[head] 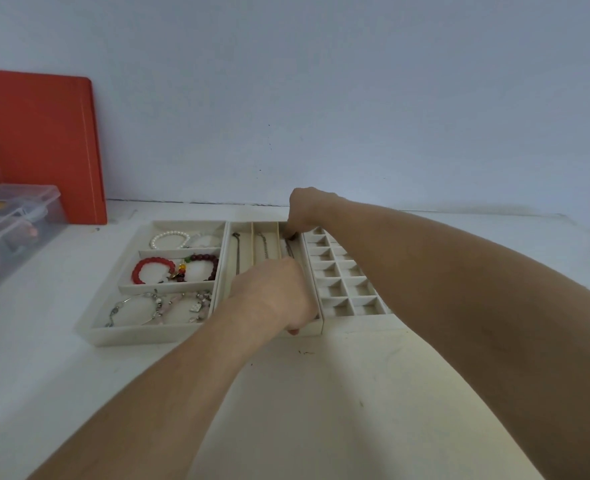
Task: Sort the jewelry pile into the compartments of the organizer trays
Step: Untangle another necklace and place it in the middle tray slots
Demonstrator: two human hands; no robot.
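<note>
My right hand [304, 211] pinches the top of a thin chain necklace [289, 247] in the middle tray's [241, 226] rightmost slot, left hand [276, 296] fingers curled at its lower end, grip hidden; beaded bracelets [155, 270] fill the left tray [141, 336], grid tray [347, 271] right.

An orange-red board [44, 147] is standing upright at the far left, leaning against the pale wall [321, 81]. In front of it, a clear plastic box [12, 223] with its lid closed is sitting on the white bench [44, 358], holding blurred items. Small dark specks are lying on the bench.
</note>
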